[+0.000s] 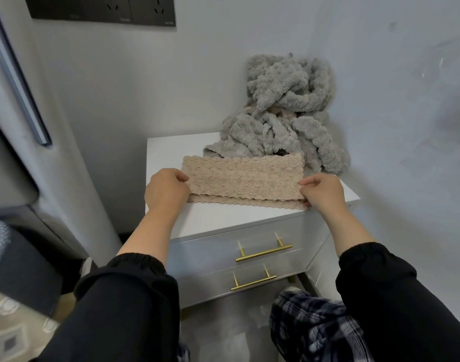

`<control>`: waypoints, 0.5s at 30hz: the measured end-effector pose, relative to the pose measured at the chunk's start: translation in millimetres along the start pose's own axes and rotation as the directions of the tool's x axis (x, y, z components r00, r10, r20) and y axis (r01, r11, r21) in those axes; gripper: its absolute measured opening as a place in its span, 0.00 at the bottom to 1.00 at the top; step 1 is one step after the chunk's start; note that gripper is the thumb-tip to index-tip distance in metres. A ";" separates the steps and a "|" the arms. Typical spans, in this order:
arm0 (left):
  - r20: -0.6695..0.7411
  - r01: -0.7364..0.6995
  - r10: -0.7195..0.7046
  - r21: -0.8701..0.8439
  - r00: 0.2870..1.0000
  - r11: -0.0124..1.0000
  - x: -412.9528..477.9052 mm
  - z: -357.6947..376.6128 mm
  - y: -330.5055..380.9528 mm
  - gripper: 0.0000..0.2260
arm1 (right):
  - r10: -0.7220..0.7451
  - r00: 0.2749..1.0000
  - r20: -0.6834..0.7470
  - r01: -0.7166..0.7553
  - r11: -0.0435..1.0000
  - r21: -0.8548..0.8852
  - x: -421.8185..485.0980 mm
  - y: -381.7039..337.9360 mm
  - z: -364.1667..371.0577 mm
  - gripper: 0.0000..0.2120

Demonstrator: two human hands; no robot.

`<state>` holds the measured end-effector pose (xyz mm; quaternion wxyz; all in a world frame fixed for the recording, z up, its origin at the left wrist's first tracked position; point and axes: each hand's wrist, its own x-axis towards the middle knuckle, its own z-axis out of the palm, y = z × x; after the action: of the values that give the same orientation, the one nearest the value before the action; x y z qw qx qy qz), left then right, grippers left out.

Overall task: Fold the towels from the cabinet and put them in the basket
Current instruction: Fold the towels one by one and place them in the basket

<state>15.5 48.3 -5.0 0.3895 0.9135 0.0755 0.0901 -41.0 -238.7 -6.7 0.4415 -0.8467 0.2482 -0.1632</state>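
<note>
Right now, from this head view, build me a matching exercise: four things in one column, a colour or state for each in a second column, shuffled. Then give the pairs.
Column one:
1. beige towel
2. grey towels
3. cabinet
4. drawer handle

Column two:
A. gold-coloured, on a drawer front
B. heaped unfolded at the back right
C. white, with towels lying on top
D. folded into a strip, gripped at its ends by the left hand and right hand

Pairs: 1-D, 2-B, 3-C, 4-A.
</note>
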 end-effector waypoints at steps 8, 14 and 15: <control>-0.013 0.052 -0.053 -0.025 0.999 0.998 -1.4 -4.5 7.1 0.18 | -0.077 0.997 -0.008 0.076 0.990 -0.118 -1.0 -6.9 -4.4 0.17; 0.002 0.055 -0.055 -0.005 0.998 0.998 -3.7 -5.8 6.3 0.18 | -0.039 0.998 0.050 0.046 0.987 -0.153 -3.8 -3.4 -3.9 0.17; 0.001 0.058 -0.058 -0.013 0.998 0.998 -3.8 -6.2 6.4 0.18 | -0.036 0.998 0.054 0.045 0.986 -0.161 -4.4 -3.9 -4.3 0.17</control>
<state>10.9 47.5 3.4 0.3980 0.9083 0.1012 0.0792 -45.7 -237.2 -1.3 0.3738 -0.8886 0.2321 -0.1299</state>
